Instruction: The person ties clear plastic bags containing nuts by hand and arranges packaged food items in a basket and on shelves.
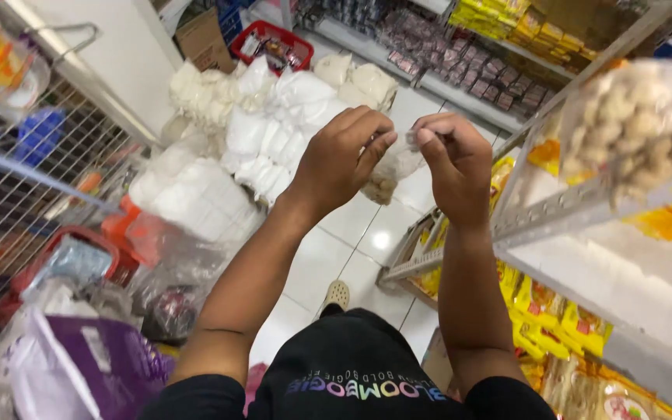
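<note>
My left hand [344, 155] and my right hand [451, 159] are raised side by side in front of me. Both pinch the top of a small clear plastic bag [389, 173] of pale round snacks, which hangs between and below them. The fingers of both hands are closed on the bag's neck. The bag's lower part shows beneath my left hand; the rest is hidden by my fingers.
A metal shelf [585, 210] on the right holds a clear bag of round crackers [647, 124] and yellow packets [554, 311]. Piles of white bags [274, 124] lie on the tiled floor [367, 225]. Left: wire rack [33, 179], purple bag [110, 358], red basket [270, 43].
</note>
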